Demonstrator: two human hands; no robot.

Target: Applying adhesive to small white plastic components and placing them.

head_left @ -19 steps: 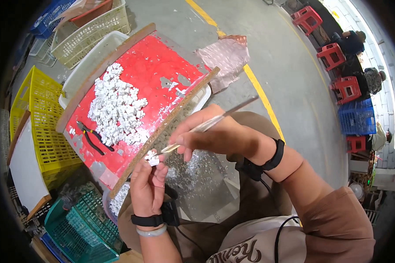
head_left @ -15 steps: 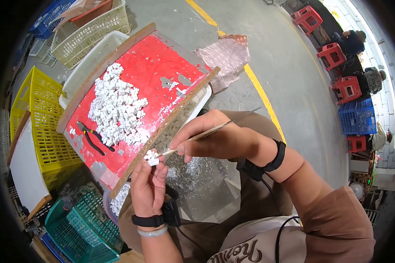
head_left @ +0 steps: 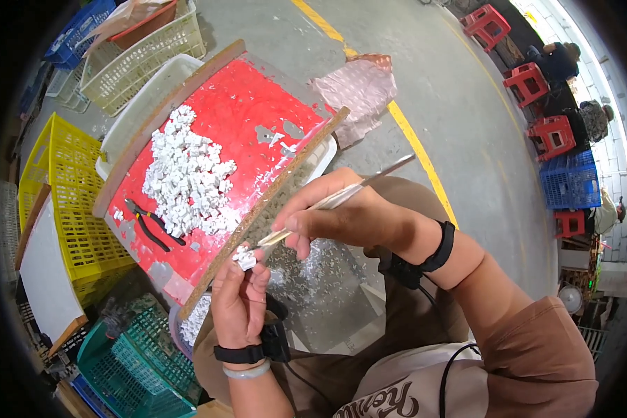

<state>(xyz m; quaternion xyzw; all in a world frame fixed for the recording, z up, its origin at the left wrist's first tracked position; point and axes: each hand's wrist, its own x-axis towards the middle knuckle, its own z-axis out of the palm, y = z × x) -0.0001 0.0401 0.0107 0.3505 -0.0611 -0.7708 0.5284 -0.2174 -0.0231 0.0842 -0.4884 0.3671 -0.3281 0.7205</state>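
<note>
My left hand pinches a small white plastic piece between thumb and fingers, just off the board's near edge. My right hand is closed around a slim trimming knife with a pale wrapped grip. Its metal tail sticks out past the hand to the upper right, and its tip is at or very close to the white piece; I cannot tell if they touch. A heap of similar white pieces lies on the red work board. Black-handled cutting pliers rest beside the heap.
White shavings litter the floor below my hands. A yellow crate and a green crate stand at left, cream crates beyond the board. Crumpled pink sheeting lies at its far right. Red stools and people line the right.
The white piece has turned in my left fingers. The knife has rolled in my right hand, showing its broad metal tail, and its tip has shifted slightly. The view has moved a little.
</note>
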